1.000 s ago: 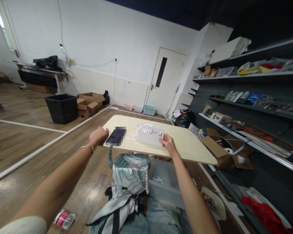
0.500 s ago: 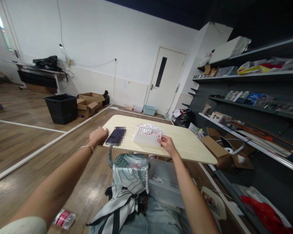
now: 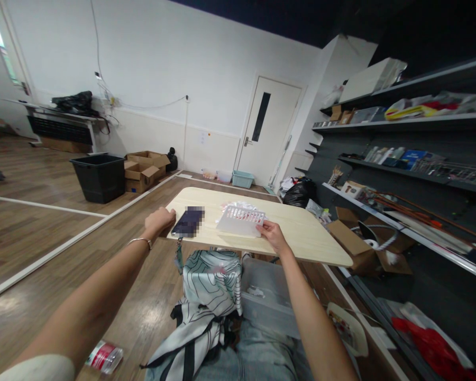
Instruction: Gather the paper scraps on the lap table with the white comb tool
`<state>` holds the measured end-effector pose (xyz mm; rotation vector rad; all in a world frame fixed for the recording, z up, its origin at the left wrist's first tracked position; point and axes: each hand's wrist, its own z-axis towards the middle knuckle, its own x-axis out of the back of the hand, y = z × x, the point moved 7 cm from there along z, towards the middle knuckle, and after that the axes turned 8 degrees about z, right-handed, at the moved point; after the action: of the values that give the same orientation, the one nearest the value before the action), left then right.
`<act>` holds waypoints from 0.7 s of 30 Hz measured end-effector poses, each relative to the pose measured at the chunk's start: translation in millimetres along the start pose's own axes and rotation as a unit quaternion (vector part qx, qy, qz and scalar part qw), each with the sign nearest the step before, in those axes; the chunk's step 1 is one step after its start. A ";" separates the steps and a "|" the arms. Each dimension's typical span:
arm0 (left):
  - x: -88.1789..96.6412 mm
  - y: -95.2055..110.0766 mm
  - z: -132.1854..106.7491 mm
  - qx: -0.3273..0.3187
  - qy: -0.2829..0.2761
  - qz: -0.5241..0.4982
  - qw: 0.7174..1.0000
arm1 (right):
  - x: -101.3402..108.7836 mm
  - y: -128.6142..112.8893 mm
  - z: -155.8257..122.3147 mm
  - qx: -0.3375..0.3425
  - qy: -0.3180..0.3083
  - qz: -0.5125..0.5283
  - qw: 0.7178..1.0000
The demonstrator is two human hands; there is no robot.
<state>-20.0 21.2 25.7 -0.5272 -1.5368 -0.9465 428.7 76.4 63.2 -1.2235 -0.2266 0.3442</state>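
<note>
My right hand (image 3: 273, 236) pinches the right edge of a white translucent sheet (image 3: 240, 226) with a row of slots along its top. The sheet leans over a pale wooden table (image 3: 301, 235), in front of a heap of small white pieces (image 3: 241, 205). Whitish and reddish bits show through the slots. At the table's left edge my left hand (image 3: 159, 219) is closed, its fingers curled over the edge and partly hidden. Beside it lies a dark phone (image 3: 186, 222), partly pixelated, with a patterned strap (image 3: 179, 254) hanging off the front edge.
A translucent plastic bin (image 3: 267, 286) stands below the table, by my legs. On the floor are a bottle with a red label (image 3: 105, 357), a black bin (image 3: 99, 177) and cardboard boxes (image 3: 143, 169). Loaded shelves (image 3: 420, 124) line the right side.
The slotted sheet has tipped slightly, its upper edge a little lower and its right side a bit further right. My left hand and the phone stay put.
</note>
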 end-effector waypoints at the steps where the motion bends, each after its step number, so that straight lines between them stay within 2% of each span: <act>1: -0.1 0.2 0.0 0.000 0.001 0.001 1.000 | 1.1 -0.6 0.3 0.008 0.006 0.008 1.000; 14: -0.6 -0.3 1.0 0.000 0.003 0.001 1.000 | -6.3 -2.4 -0.8 0.005 -0.050 -0.048 0.998; 21: -1.7 -0.9 3.1 0.002 0.008 -0.004 1.000 | 2.5 -2.1 2.4 0.021 0.010 -0.032 0.999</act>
<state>-22.2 23.5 23.9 -0.5103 -1.5275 -0.9518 430.4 78.9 66.0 -1.1741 -0.2402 0.2801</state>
